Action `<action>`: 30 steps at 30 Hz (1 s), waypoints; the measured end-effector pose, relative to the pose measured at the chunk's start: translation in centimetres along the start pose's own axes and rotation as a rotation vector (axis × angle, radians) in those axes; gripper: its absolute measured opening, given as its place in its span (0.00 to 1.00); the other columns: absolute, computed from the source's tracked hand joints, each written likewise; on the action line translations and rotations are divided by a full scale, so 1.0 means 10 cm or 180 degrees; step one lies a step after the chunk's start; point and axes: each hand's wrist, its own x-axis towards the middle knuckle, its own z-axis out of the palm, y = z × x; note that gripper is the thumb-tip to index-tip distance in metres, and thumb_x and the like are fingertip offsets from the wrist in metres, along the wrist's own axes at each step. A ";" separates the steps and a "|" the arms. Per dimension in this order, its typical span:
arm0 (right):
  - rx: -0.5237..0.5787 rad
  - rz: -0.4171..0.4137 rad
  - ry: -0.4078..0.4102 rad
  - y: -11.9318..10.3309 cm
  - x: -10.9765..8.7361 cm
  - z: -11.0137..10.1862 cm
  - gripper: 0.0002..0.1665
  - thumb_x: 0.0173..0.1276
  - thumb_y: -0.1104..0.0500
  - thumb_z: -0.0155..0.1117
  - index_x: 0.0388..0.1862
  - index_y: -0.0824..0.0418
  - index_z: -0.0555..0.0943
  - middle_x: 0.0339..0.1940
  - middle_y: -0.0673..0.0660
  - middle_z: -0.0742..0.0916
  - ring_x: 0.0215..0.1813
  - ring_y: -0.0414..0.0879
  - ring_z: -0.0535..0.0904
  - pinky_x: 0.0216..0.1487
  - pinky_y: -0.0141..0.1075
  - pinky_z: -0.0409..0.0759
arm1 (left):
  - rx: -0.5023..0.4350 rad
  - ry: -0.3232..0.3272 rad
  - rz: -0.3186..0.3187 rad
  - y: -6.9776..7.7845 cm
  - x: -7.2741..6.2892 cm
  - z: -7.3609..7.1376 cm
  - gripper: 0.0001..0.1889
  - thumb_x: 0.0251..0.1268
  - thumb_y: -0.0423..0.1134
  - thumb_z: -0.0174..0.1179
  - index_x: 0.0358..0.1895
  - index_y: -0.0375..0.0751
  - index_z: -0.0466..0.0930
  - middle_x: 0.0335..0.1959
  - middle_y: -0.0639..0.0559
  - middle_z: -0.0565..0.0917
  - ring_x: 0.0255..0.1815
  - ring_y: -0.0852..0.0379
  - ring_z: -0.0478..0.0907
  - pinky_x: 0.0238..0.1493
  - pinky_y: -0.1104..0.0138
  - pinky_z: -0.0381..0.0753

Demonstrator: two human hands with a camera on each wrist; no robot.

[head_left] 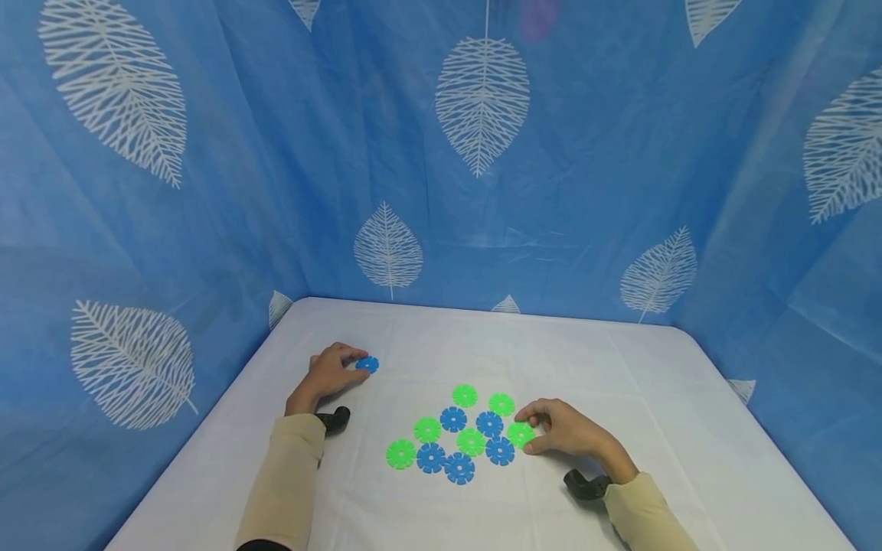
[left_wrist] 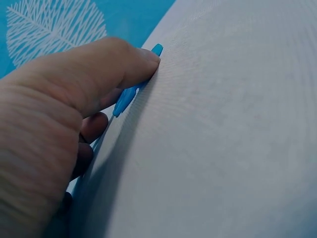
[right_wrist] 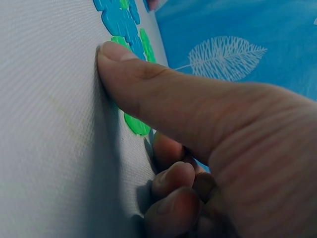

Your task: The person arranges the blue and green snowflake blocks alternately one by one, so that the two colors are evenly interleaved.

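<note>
On the left of the white table, my left hand [head_left: 332, 371] pinches a blue notched plastic disc [head_left: 370, 364] between thumb and forefinger. The left wrist view shows this blue disc [left_wrist: 126, 101] close to the cloth, partly covered by the thumb. My right hand [head_left: 568, 430] is at the right end of a group of similar discs, its thumb and forefinger at opposite edges of a green notched disc [head_left: 520, 435]. Seen from the right wrist, the thumb hides much of that green disc [right_wrist: 137, 125]. The other right fingers are curled beside it.
Several flat blue discs [head_left: 459, 468] and green discs [head_left: 401, 454] lie close together mid-table, some touching. A blue curtain [head_left: 579, 191] with white leaf prints stands behind and at both sides. Each wrist wears a black device [head_left: 586, 486].
</note>
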 end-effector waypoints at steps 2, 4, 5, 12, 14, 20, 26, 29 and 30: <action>0.0020 -0.0019 -0.0007 0.01 0.00 0.01 0.26 0.58 0.55 0.78 0.55 0.60 0.82 0.39 0.56 0.78 0.30 0.40 0.63 0.32 0.35 0.64 | 0.0010 0.0002 -0.0003 -0.01 0.00 0.00 0.24 0.58 0.50 0.70 0.58 0.50 0.84 0.57 0.46 0.79 0.64 0.44 0.73 0.62 0.47 0.55; 0.0020 -0.0041 0.0002 0.02 -0.01 0.01 0.26 0.58 0.55 0.78 0.54 0.59 0.82 0.40 0.56 0.78 0.30 0.40 0.63 0.32 0.35 0.65 | 0.0025 0.0010 -0.0012 -0.01 0.00 0.01 0.24 0.58 0.50 0.70 0.58 0.50 0.84 0.57 0.47 0.79 0.63 0.45 0.73 0.61 0.48 0.55; 0.0003 -0.0055 0.0019 0.02 -0.01 0.01 0.26 0.58 0.54 0.78 0.54 0.58 0.82 0.40 0.56 0.78 0.30 0.40 0.63 0.32 0.35 0.65 | 0.0031 0.0013 0.0000 -0.01 0.00 0.01 0.24 0.58 0.50 0.70 0.58 0.50 0.84 0.57 0.46 0.79 0.63 0.45 0.73 0.61 0.48 0.55; -0.0220 -0.0292 0.0226 0.09 -0.06 0.03 0.25 0.57 0.51 0.78 0.53 0.52 0.82 0.40 0.52 0.80 0.29 0.36 0.67 0.31 0.33 0.71 | 0.0045 -0.0049 0.0019 0.00 0.01 0.01 0.25 0.59 0.51 0.70 0.61 0.50 0.83 0.59 0.45 0.78 0.65 0.43 0.71 0.63 0.46 0.54; -0.0291 -0.0403 0.0282 0.10 -0.06 0.04 0.25 0.57 0.50 0.78 0.52 0.51 0.82 0.41 0.50 0.81 0.29 0.36 0.68 0.32 0.32 0.73 | 0.0049 -0.0043 0.0005 0.00 0.01 0.02 0.25 0.59 0.51 0.70 0.61 0.50 0.83 0.60 0.45 0.78 0.66 0.42 0.71 0.63 0.46 0.54; -0.0432 -0.0628 0.0361 0.12 -0.06 0.05 0.24 0.56 0.48 0.79 0.51 0.49 0.82 0.44 0.46 0.83 0.26 0.33 0.70 0.30 0.31 0.75 | -0.0009 -0.0042 0.0002 0.00 -0.01 -0.01 0.25 0.59 0.50 0.70 0.61 0.50 0.83 0.59 0.44 0.78 0.66 0.42 0.71 0.64 0.46 0.53; -0.0623 -0.0666 0.0367 0.10 -0.09 0.05 0.25 0.57 0.45 0.78 0.51 0.48 0.81 0.44 0.44 0.85 0.27 0.32 0.72 0.31 0.30 0.75 | -0.0035 -0.0025 0.0017 -0.01 -0.04 -0.02 0.25 0.59 0.49 0.70 0.60 0.49 0.83 0.59 0.44 0.78 0.66 0.41 0.71 0.63 0.46 0.53; -0.0890 -0.0681 0.0466 0.05 -0.10 0.04 0.25 0.55 0.43 0.79 0.50 0.47 0.83 0.41 0.41 0.85 0.28 0.31 0.72 0.31 0.30 0.74 | -0.0001 -0.0007 0.0060 0.00 -0.04 -0.02 0.25 0.59 0.50 0.70 0.60 0.49 0.83 0.59 0.43 0.78 0.65 0.41 0.71 0.62 0.46 0.55; -0.0991 -0.0694 0.0510 0.03 -0.11 0.04 0.25 0.54 0.42 0.79 0.49 0.47 0.83 0.40 0.40 0.85 0.28 0.31 0.72 0.32 0.29 0.74 | 0.0015 -0.0002 0.0057 0.00 -0.05 -0.02 0.25 0.59 0.50 0.70 0.61 0.49 0.83 0.60 0.43 0.78 0.65 0.41 0.71 0.62 0.46 0.55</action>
